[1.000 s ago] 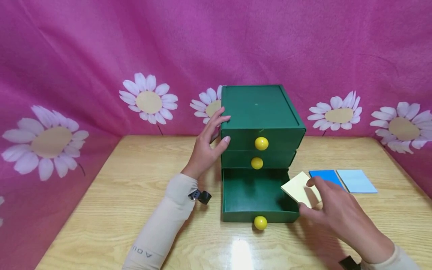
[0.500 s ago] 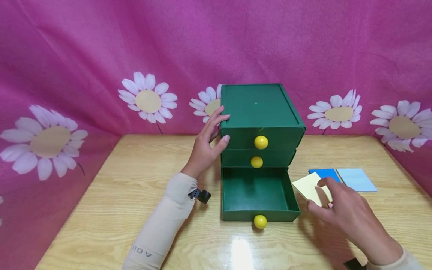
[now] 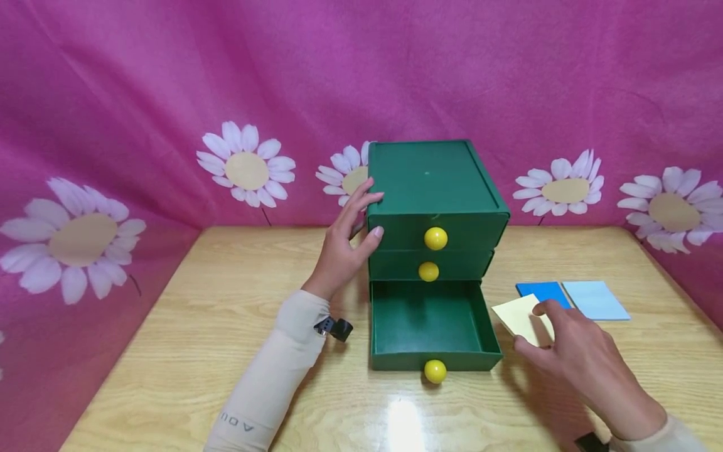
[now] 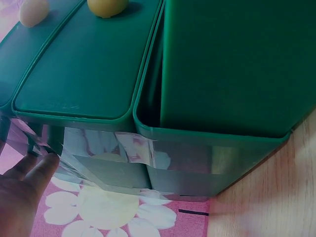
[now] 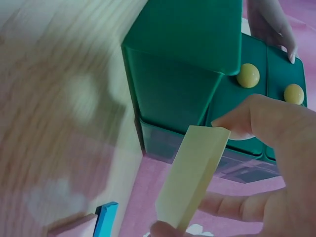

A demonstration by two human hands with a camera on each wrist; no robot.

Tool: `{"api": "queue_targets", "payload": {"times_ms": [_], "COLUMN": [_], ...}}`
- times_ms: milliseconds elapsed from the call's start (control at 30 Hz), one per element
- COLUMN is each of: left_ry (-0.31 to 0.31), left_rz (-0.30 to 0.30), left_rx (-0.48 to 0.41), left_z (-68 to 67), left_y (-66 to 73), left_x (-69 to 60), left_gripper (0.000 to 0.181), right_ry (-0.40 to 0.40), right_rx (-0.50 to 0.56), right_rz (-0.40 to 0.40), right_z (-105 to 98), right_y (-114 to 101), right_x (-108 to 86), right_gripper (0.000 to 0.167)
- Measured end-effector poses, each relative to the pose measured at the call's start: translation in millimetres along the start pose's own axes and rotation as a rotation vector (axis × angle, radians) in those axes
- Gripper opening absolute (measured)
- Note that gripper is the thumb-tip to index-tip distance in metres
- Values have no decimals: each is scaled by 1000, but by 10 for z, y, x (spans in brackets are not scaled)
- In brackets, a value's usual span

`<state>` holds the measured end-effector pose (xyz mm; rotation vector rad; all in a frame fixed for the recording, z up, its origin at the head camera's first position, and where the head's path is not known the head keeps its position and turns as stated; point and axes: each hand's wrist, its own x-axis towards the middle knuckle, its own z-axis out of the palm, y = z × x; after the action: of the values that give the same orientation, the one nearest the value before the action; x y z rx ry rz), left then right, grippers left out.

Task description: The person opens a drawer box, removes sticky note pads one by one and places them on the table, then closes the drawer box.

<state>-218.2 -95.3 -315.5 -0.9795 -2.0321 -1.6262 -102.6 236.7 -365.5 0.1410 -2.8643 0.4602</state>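
Note:
A green drawer unit [image 3: 435, 176] with round yellow knobs stands on the table. Its bottom drawer [image 3: 403, 362] is pulled out and nothing shows inside; the two drawers above are closed. My left hand [image 3: 343, 254] rests against the unit's upper left edge, thumb on the front, fingers extended over the side and top edge. With thumb and fingers, my right hand [image 3: 587, 367] pinches a pale yellow sticky note pad [image 3: 516, 317] in the air, just right of the bottom drawer. In the right wrist view the pad [image 5: 190, 173] shows its thick edge.
Behind the held pad, a dark blue sticky note pad [image 3: 544, 291] and a light blue one [image 3: 595, 300] lie side by side on the wooden table [image 3: 248, 282]. A pink cloth [image 3: 282, 63] printed with white flowers hangs behind and at the sides.
My right hand has moved right with the yellow pad, from the drawer's right wall to beside it, and now hovers almost still. My left hand has stayed on the unit.

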Motion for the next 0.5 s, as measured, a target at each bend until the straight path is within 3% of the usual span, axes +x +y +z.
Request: {"api": "queue_targets", "payload": {"times_ms": [500], "left_ry": [-2], "left_rz": [-5], "left_rx": [-2], "left_z": [-3], "left_y": [2], "left_x": [13], "left_gripper": [49], "right_ry": [-46], "right_rx": [-38], "right_rz": [15], "right_z": [168], "right_y": [-5], "right_x": [35], "right_gripper": [44]}}
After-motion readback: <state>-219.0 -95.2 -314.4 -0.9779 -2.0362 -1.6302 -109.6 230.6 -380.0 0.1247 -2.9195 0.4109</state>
